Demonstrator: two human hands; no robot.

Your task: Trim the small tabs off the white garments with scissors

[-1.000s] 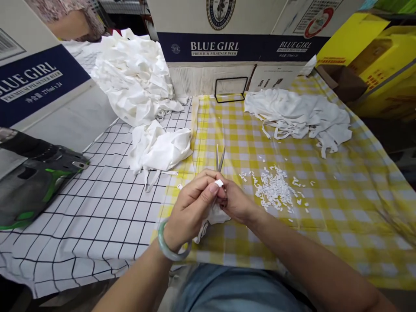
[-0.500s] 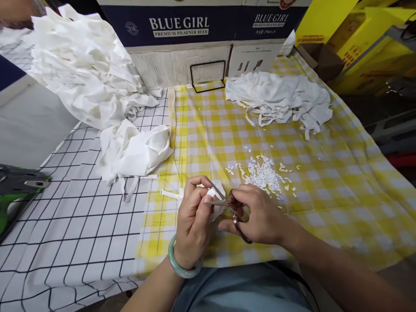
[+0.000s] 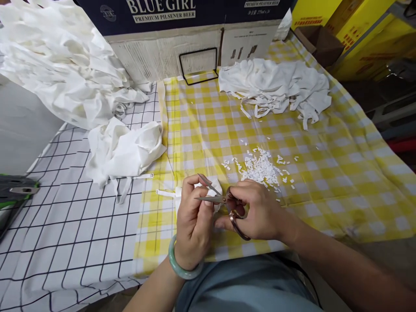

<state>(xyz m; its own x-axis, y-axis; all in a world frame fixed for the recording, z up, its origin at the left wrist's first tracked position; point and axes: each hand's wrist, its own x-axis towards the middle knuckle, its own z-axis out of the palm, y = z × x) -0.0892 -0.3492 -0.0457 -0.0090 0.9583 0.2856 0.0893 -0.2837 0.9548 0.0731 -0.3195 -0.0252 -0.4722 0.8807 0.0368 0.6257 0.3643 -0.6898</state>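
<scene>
My left hand [image 3: 195,221], with a green bangle [image 3: 183,264] at the wrist, is closed on a piece of white fabric [image 3: 215,185] whose strap end [image 3: 165,193] sticks out to the left. My right hand [image 3: 256,210] holds a pair of scissors [image 3: 224,199] by its bronze-coloured handles. The blades are spread apart and point left, across the fingertips of my left hand. What lies between the blades is partly hidden by my fingers. Small white snippets [image 3: 263,168] lie scattered just beyond my right hand.
A white cloth piece with straps [image 3: 128,149] lies on the left, before a tall heap of white fabric [image 3: 65,65]. Another white pile [image 3: 276,86] lies at the back right. A black wire stand [image 3: 199,65] stands against a beer carton [image 3: 162,52]. A grey and green tool [image 3: 17,190] is at the left edge.
The scissors have shifted slightly left, and their blades now reach further over my left fingers. The whole view has tilted down a little. Both hands keep their hold.
</scene>
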